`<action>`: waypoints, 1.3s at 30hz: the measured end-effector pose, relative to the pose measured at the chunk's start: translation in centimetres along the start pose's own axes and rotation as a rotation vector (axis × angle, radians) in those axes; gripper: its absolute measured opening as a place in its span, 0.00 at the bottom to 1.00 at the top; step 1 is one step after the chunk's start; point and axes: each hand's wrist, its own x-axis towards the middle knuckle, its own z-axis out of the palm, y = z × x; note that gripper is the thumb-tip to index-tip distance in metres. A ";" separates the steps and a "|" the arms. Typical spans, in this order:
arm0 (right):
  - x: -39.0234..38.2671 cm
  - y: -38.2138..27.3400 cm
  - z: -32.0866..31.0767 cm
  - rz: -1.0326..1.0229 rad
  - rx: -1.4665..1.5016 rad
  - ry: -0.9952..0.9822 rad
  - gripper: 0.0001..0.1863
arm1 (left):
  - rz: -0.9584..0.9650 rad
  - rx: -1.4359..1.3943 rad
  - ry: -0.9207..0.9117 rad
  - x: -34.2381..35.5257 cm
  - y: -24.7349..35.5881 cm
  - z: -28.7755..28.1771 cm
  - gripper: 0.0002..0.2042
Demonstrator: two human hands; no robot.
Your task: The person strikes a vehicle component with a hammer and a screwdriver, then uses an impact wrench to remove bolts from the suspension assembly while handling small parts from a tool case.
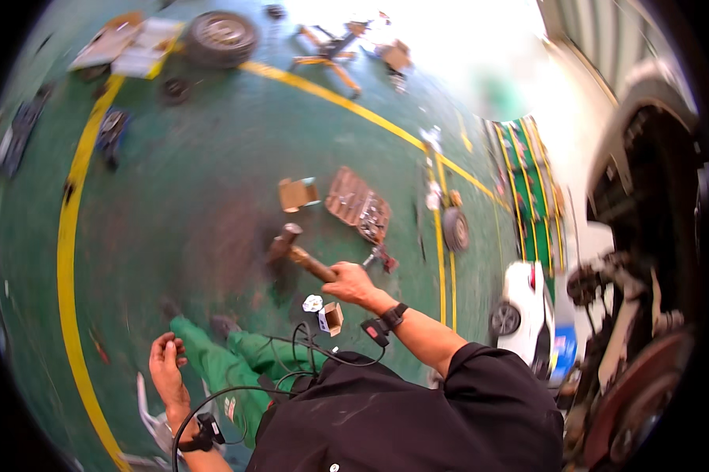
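Observation:
My right hand [351, 283] is wrapped round the wooden handle of a hammer [311, 263]. The hammer is raised over the green floor, its dark metal head pointing away to the left. To the lower left, my left hand [168, 368] hangs with loosely curled, parted fingers and holds nothing. Beyond the hammer, a brown tool case [358, 203] lies unfolded with metal tools inside. Beside it sits an open cardboard box [297, 195]. Nearer to me, a small open box [331, 318] stands next to a crumpled white piece [313, 303].
A raised car's brake disc [641, 397] and suspension are close on my right. Loose tyres [220, 38] [456, 229], an orange-legged stand [328, 55] and flattened cardboard [130, 46] lie farther off. Yellow lines [69, 259] mark the floor. A black cable [236, 389] runs across my front.

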 end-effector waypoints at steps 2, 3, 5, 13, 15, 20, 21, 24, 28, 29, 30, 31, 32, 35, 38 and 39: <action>-0.2 -1.9 -1.6 -0.107 0.202 0.106 0.19 | 0.065 0.131 -0.170 2.6 3.9 2.6 0.10; -0.5 -3.2 -2.7 -0.142 0.303 0.125 0.18 | 0.077 0.167 -0.268 4.2 5.3 3.7 0.10; -1.5 -4.9 -5.0 -0.225 0.450 0.197 0.17 | 0.050 0.222 -0.488 5.9 8.5 7.7 0.12; -6.3 -8.7 -11.9 -0.217 0.707 0.391 0.14 | -0.152 0.410 -1.314 6.7 17.1 25.0 0.19; -6.4 -8.2 -13.4 -0.203 0.759 0.434 0.13 | -0.247 0.290 -1.374 8.5 15.2 28.0 0.18; -6.3 -6.9 -15.3 -0.051 0.879 0.555 0.12 | -0.396 0.445 -1.529 6.8 16.8 37.8 0.21; -6.4 -6.8 -16.7 -0.023 0.917 0.566 0.12 | -0.431 0.401 -1.540 6.4 16.7 39.1 0.21; -6.1 -5.2 -17.3 0.079 0.935 0.624 0.11 | -0.449 0.308 -1.612 5.5 17.5 43.4 0.21; -6.9 -4.1 -19.0 0.226 0.895 0.744 0.12 | -0.453 0.328 -1.663 5.4 19.2 48.8 0.18; -7.4 -4.1 -20.0 0.292 0.964 0.710 0.11 | -0.505 0.345 -1.589 5.3 20.0 50.0 0.18; -7.5 -3.9 -19.8 0.312 0.959 0.807 0.11 | -0.549 0.364 -1.516 5.1 20.8 51.2 0.17; -7.6 -3.7 -19.1 0.345 0.948 0.902 0.11 | -0.554 0.301 -1.480 4.4 21.8 52.1 0.16; -7.8 -3.8 -18.9 0.379 0.932 0.995 0.11 | -0.679 0.249 -1.585 8.9 19.2 53.2 0.16; -8.5 -4.8 -19.6 0.600 0.883 1.108 0.16 | -0.532 0.416 -1.588 8.2 22.3 56.2 0.18; -8.1 -6.8 -20.5 0.717 1.063 1.360 0.14 | -0.507 0.486 -1.681 9.6 23.2 58.6 0.17; -8.0 -7.7 -20.7 0.751 1.152 1.444 0.14 | -0.516 0.517 -1.702 9.7 23.5 59.0 0.17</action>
